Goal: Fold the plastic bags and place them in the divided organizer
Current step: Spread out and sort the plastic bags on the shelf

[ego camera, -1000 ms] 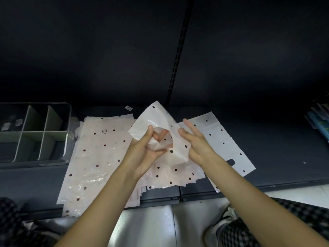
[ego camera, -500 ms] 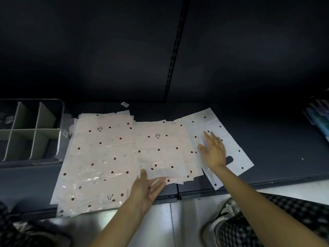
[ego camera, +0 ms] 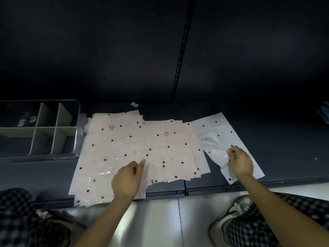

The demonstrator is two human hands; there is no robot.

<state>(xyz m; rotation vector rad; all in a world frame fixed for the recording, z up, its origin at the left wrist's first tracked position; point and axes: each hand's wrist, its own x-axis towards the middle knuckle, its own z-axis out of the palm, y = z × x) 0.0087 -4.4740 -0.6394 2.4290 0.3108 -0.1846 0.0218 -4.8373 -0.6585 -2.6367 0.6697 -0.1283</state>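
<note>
Where the floor [ego camera: 156, 220] meets the front edge of the dark shelf [ego camera: 284, 148], the person's knees in checked trousers [ego camera: 16, 216] and one shoe [ego camera: 231, 211] occupy the nearest zone. The left hand [ego camera: 127, 180] lies on the seam between the two pink dotted stacks, near the shelf's front edge: the fingers are curled, the forefinger extended and touching the plastic; whether the curled fingers pinch a sheet edge cannot be determined. The right hand [ego camera: 240, 164] is closed on the single white dotted bag [ego camera: 217, 138], fingers and thumb pinching a gathered fold of it; the bag lies flat toward the right part of the shelf, its near corner reaching the front edge. The left stack of bags [ego camera: 106, 148] overhangs the front edge slightly. The middle stack of bags [ego camera: 170, 150] lies just beside it, touching the white bag. The divided organizer [ego camera: 53, 132] stands at the shelf's left end, just beside the left stack; small pale items appear to lie in its rear-left compartment.
</note>
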